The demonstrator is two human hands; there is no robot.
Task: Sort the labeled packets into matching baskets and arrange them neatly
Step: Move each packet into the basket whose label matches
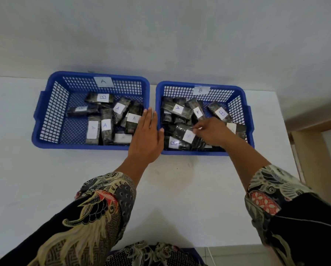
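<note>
Two blue mesh baskets stand side by side on a white table. The left basket (51, 104) carries a tag "A", the right basket (239, 104) a tag "B". Both hold several dark packets with white labels. A "B" packet (100, 98) lies at the back of the left basket, and "A" packets (177, 109) lie in the right one. My left hand (147, 139) rests flat, fingers together, over the rims between the two baskets. My right hand (210, 131) is inside the right basket, fingertips pinching a dark packet (185, 134) with a blurred label.
The white table (170, 189) extends toward me in front of the baskets. A grey wall rises right behind the baskets. The table's right edge drops to a floor with a wooden frame (312, 131). Another blue basket edge (195, 252) shows below the table's near edge.
</note>
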